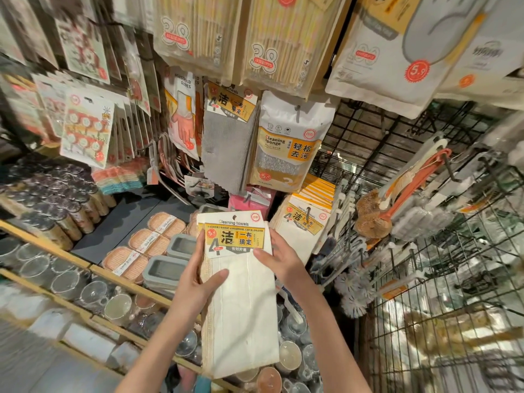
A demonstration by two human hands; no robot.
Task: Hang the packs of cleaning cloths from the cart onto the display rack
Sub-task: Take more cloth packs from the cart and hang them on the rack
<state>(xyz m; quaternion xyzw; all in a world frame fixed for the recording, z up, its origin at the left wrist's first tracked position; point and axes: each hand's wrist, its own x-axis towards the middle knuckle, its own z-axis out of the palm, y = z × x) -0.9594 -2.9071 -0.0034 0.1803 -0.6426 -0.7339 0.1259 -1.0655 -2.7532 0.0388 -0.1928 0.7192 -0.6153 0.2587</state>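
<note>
We hold white pack of cleaning cloths [238, 293] upright, centre near, below rack. Left hand [195, 282]: grip pinches pack's left edge, thumb on front. Right hand [279, 260]: grip clasps right edge by yellow label. Hang hole at pack top not yet on hook. Same white packs [303, 225] already hang just right; grey cloth pack [226, 131] hangs farther up. Cart not visible; remaining count unknown. Wire display rack [397, 131] far right; shelf [93, 268] of glassware left.

Hung white packs [304, 222] crowd the rack [397, 131].
</note>
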